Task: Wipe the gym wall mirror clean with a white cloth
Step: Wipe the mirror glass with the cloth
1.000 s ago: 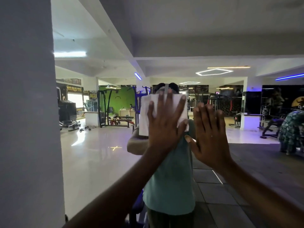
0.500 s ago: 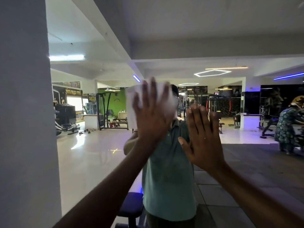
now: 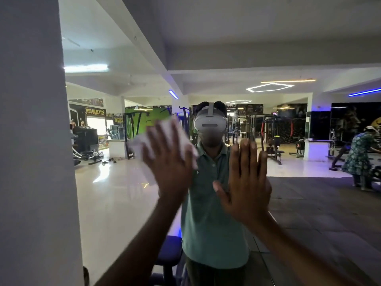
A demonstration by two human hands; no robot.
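The mirror [image 3: 309,203] fills the wall ahead, smooth and glossy, beside a matte white pillar [image 3: 31,141] at nine o'clock. The left hand [image 3: 171,162] presses a soft, crumpled white cloth [image 3: 144,149] flat on the glass at about ten o'clock, fingers straight so the pad stays wide. The right hand [image 3: 246,182] lies open-palmed on the glass, probably as a brace.

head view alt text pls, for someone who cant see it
A person's left hand presses a crumpled white cloth flat against a large gym wall mirror, fingers straight. The open right hand rests flat on the glass beside it; the reflection shows the person in a green polo shirt.
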